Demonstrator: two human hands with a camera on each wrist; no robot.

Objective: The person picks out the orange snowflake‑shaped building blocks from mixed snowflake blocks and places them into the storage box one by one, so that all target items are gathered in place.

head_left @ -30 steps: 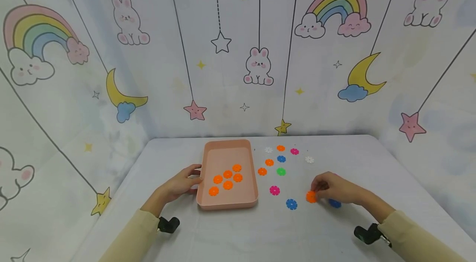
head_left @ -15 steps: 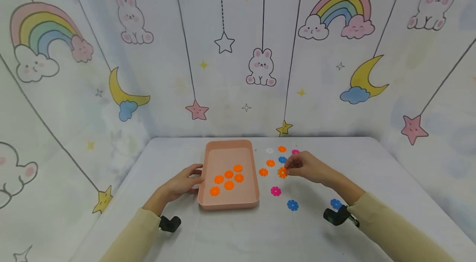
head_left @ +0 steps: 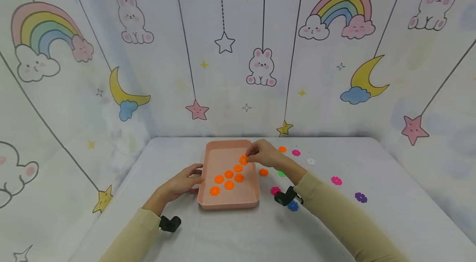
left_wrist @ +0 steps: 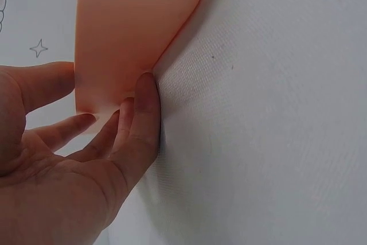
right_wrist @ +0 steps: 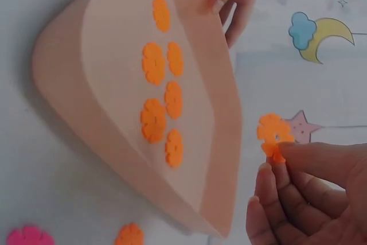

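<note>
Right hand (head_left: 265,154): narrow grip, pinching orange disc (head_left: 243,160) at tray's (head_left: 228,207) upper right, mid-frame. Left hand (head_left: 182,181) holds tray's left wall. I judge disc light, stiff; best taken by notched edge.

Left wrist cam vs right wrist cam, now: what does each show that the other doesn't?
Left wrist only: the outer face of the tray wall beside the left hand, and that wall's bottom edge.

Right wrist only: the tray's inside with six orange pieces, the right hand pinching another orange piece, plus a pink piece and one more orange piece lying outside the tray.

Both: part of the tray, part of the left hand, the white table and some printed backdrop.
</note>
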